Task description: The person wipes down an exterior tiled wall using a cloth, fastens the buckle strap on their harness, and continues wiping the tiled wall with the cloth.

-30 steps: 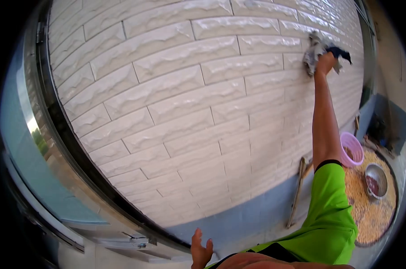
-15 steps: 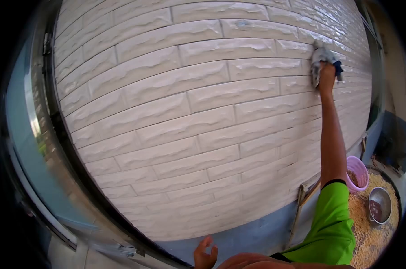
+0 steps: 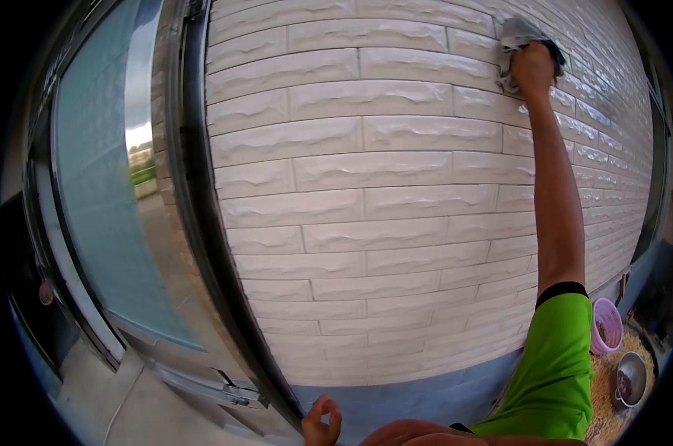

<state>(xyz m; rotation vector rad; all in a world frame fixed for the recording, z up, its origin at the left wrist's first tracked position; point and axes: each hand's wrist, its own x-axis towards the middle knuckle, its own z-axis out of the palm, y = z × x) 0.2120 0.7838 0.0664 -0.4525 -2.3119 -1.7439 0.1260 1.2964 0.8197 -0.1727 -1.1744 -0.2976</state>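
My right hand (image 3: 533, 70) is closed around a crumpled grey cloth (image 3: 520, 33) with a dark part at its right side. The cloth lies against a wall of glossy white brick-shaped tiles (image 3: 407, 134), high on the right. My right arm is stretched out in a green sleeve. Low in the view, my left hand (image 3: 321, 422) is raised in front of the blue-grey base of the wall (image 3: 411, 401). Its fingers are loosely curled, with the thumb apart from them, and I see nothing held in it.
At left stands a metal-framed door with frosted glass (image 3: 102, 171) and a latch (image 3: 241, 395) near its bottom. A pink basket (image 3: 608, 325) and a metal bowl (image 3: 631, 377) rest on yellowish grains (image 3: 610, 424) spread out at lower right.
My right hand and the cloth have moved up the tiled wall. The view has turned left, so more of the door shows. My left hand stays low, its fingers slightly more curled.
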